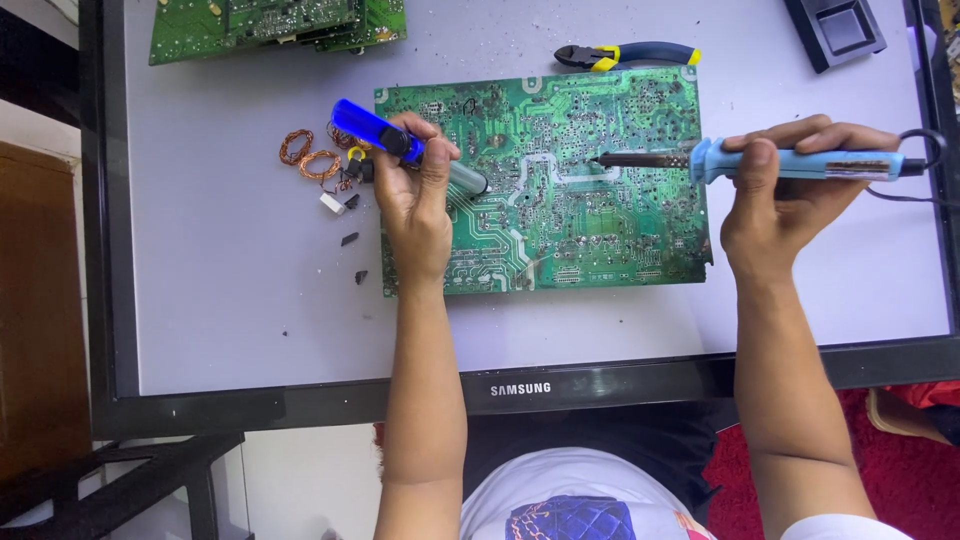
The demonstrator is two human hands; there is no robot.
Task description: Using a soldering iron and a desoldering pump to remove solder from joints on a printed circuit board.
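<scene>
head camera looks straight down, close.

Bright, even light falls from above me, so my hands throw only faint, soft shadows. The pale work surface [250, 300] looks slightly washed out. Focus is sharp in the middle; straight edges bow toward the corners.

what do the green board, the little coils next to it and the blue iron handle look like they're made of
Green board: likely rigid laminate, glossy green coating, pale metallic traces. Coils: probably bare or enamelled copper wire, by the orange-brown sheen. Iron handle, held in the right hand: looks like smooth moulded plastic, light blue, slightly shiny.
</scene>
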